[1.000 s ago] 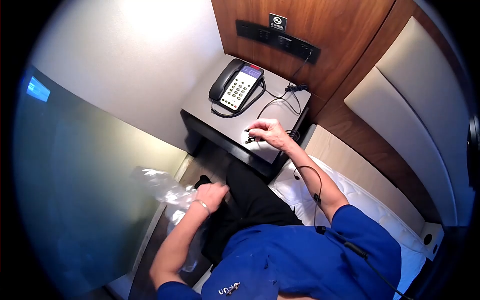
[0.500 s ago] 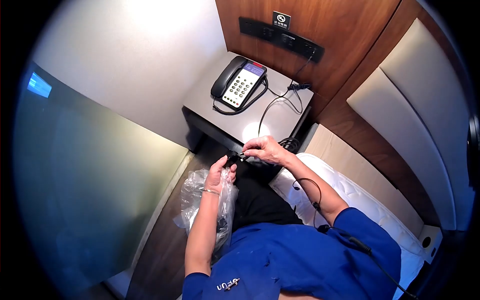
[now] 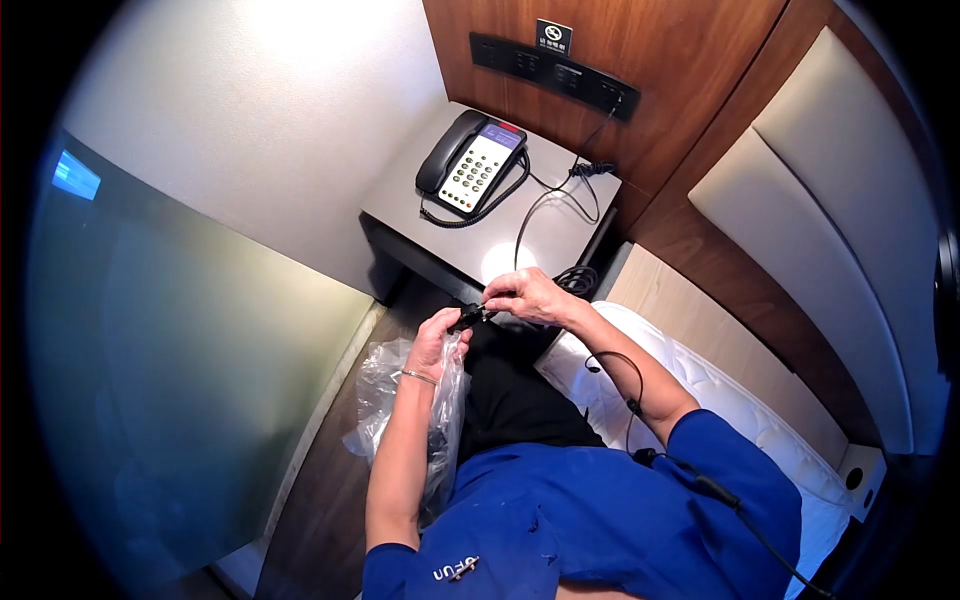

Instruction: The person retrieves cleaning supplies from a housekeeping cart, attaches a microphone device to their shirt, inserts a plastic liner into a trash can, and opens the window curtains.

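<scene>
My left hand [image 3: 432, 342] is closed around a small black plug-like piece [image 3: 467, 317]. A crumpled clear plastic bag [image 3: 385, 392] hangs from the same hand, along the wrist and forearm. My right hand [image 3: 532, 297] pinches at the piece's near side, thumb and fingertips together; what they grip is too small to make out. A thin black cable [image 3: 517, 245] comes down over the nightstand's front edge and passes out of sight behind my right hand. Beside that hand lies a coil of black cable [image 3: 577, 280].
A black-and-white desk phone [image 3: 474, 170] stands on the grey nightstand [image 3: 400, 205]. Above it, a black socket strip [image 3: 555, 72] is fixed to the wood panel. On the right are a white mattress [image 3: 690, 370] and padded headboard [image 3: 790, 230]; a frosted panel [image 3: 190, 380] stands left.
The whole view has shifted slightly. At the fingertips, the black piece has turned a little and shows more clearly. Both hands keep their grip close together.
</scene>
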A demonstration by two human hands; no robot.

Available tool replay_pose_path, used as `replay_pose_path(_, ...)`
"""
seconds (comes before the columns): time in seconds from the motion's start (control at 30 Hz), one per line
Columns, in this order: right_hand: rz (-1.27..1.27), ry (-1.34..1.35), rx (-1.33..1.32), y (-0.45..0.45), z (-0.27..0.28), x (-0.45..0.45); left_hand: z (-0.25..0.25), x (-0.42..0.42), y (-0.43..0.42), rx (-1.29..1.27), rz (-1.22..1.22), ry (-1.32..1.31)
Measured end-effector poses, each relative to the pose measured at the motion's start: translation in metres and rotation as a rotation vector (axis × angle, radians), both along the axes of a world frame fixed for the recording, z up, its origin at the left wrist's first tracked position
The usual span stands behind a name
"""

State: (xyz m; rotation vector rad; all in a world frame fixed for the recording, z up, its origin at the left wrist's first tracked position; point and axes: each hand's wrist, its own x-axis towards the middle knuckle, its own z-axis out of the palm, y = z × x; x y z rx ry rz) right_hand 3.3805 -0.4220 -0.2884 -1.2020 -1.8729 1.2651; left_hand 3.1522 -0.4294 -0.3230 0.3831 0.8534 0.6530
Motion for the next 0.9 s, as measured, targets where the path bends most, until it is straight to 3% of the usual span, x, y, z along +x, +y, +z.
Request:
replay_pose_path(0.5,-0.058,-0.147,0.107,0.000,0.006,-0.004,0.014,0.022,0.001,0.066,0.007,0.056)
replay_pose_path(0.77,-0.051,-0.093,0.008,0.006,0.006,0.000,0.016,0.026,0.009,0.095,-0.008,0.084)
replay_pose_path(0.9,-0.125,0.076,-0.116,0.007,-0.005,0.002,0.017,0.029,0.020,0.131,-0.046,0.138)
